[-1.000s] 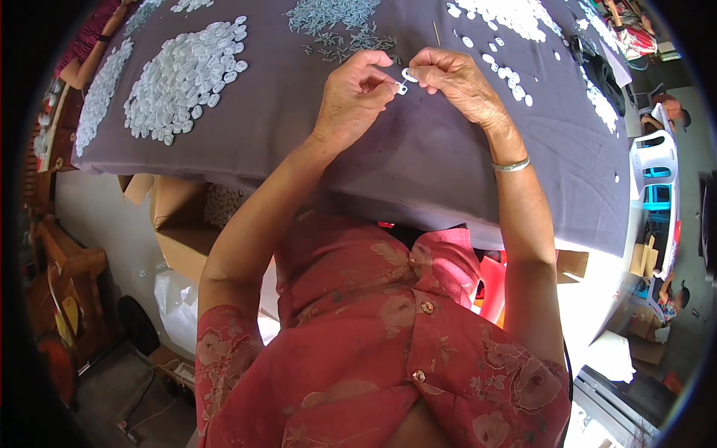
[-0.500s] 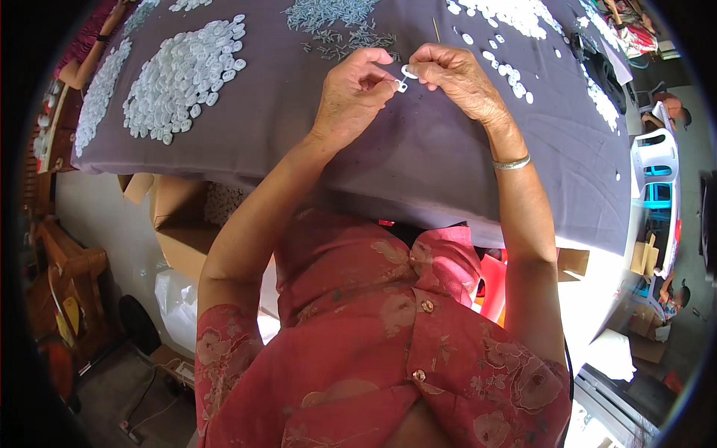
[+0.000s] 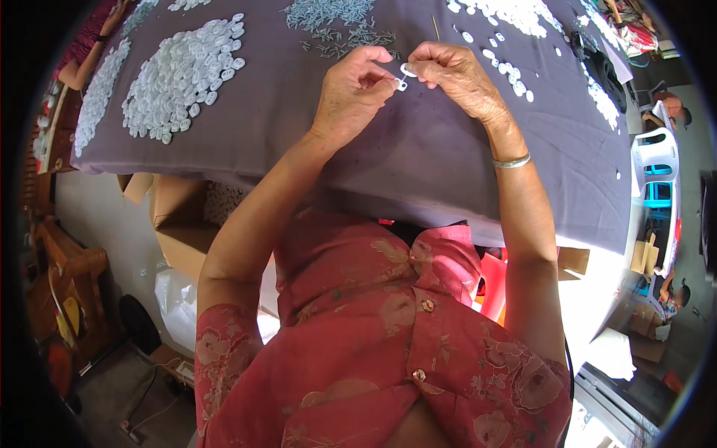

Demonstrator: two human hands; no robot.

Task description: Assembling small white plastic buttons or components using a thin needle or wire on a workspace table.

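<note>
Pinching, apparently, one small white ring (image 3: 404,72), both hands (image 3: 407,78) meet mid-cloth (image 3: 418,164).

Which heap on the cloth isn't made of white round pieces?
The grey-blue heap at the top edge, just beyond the left hand: thin little sticks, not discs like the white heap.

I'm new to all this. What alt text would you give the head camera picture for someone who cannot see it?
Seen from above, a person's left hand and right hand pinch a small white ring-shaped piece between them over a table draped in grey cloth. Heaps of similar white pieces and a pile of thin pale sticks lie on the cloth.
</note>
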